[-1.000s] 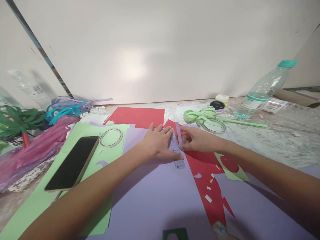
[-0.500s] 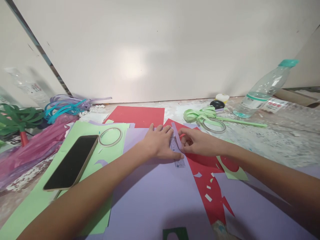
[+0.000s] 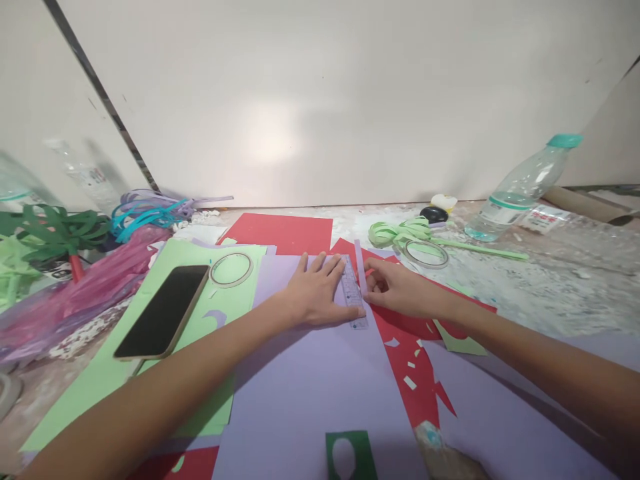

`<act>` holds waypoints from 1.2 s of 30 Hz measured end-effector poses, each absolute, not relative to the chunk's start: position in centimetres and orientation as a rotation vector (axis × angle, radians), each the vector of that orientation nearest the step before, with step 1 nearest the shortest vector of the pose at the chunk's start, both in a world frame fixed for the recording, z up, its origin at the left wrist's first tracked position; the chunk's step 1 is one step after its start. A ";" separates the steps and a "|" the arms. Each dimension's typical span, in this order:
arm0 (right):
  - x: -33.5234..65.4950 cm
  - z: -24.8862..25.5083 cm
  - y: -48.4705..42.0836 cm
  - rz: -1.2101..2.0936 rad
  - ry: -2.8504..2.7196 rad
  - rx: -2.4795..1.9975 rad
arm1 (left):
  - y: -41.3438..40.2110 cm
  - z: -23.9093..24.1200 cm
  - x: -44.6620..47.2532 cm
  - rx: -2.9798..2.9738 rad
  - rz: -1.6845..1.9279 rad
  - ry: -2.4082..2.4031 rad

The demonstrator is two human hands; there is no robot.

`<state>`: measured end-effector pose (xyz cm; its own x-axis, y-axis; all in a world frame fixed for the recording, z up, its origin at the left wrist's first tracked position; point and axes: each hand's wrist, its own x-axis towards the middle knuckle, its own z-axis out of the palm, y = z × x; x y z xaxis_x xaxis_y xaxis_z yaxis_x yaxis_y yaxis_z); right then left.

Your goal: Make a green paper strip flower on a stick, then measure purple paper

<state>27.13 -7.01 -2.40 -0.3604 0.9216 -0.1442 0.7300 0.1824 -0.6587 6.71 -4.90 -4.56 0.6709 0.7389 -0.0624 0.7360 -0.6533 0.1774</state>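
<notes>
My left hand [image 3: 317, 293] lies flat with its fingers spread over a purple paper sheet [image 3: 320, 380]. Its thumb and fingertips press on a small clear ruler [image 3: 351, 290] along the sheet's right edge. Just right of the ruler, my right hand [image 3: 395, 287] is closed, thumb and fingers pinching a narrow purple paper strip [image 3: 359, 260] near its lower part. The strip stands out from the ruler's edge, lifted over red paper [image 3: 407, 380] underneath. Part of the ruler is hidden under my left fingers.
Left, a phone [image 3: 163, 313] and a tape roll [image 3: 231, 270] lie on green sheets [image 3: 210, 393]. Another tape roll [image 3: 426, 255] and curled green strips [image 3: 400, 232] are right of centre. A bottle [image 3: 520, 190] leans at the right. Paper scraps lie about.
The view has shifted slightly. The purple strip and my right hand have moved a little away from the ruler, so a gap shows between them. My left hand stays pressed on the ruler.
</notes>
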 end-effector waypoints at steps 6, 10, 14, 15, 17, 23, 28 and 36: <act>27.5 -3.0 -7.4 0.965 -2.115 -1.594 | -9.1 -5.0 5.6 2.644 0.020 1.224; 28.2 -3.1 -7.3 0.939 -2.080 -1.611 | -8.7 -5.2 6.3 2.663 0.024 1.187; 29.1 -2.9 -6.6 0.865 -2.041 -1.664 | -7.0 -5.0 7.6 2.701 0.057 1.131; 29.2 -2.8 -6.4 0.864 -2.036 -1.672 | -6.6 -4.9 7.9 2.709 0.077 1.130; 29.4 -2.7 -6.1 0.878 -2.031 -1.675 | -6.2 -4.8 8.4 2.721 0.112 1.130; 29.8 -2.9 -5.8 0.910 -2.007 -1.673 | -6.3 -4.8 8.7 2.748 0.081 1.052; 29.8 -2.9 -5.8 0.938 -1.991 -1.664 | -8.0 -5.1 8.2 2.723 0.073 1.091; 29.5 -3.1 -5.2 0.993 -1.943 -1.668 | -6.9 -5.0 7.7 2.756 0.050 1.034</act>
<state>29.51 -5.22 -3.11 -0.2141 0.9652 -0.1503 0.6871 0.0395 -0.7255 7.72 -6.90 -4.97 0.7553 0.6544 -0.0375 0.6476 -0.7363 0.1961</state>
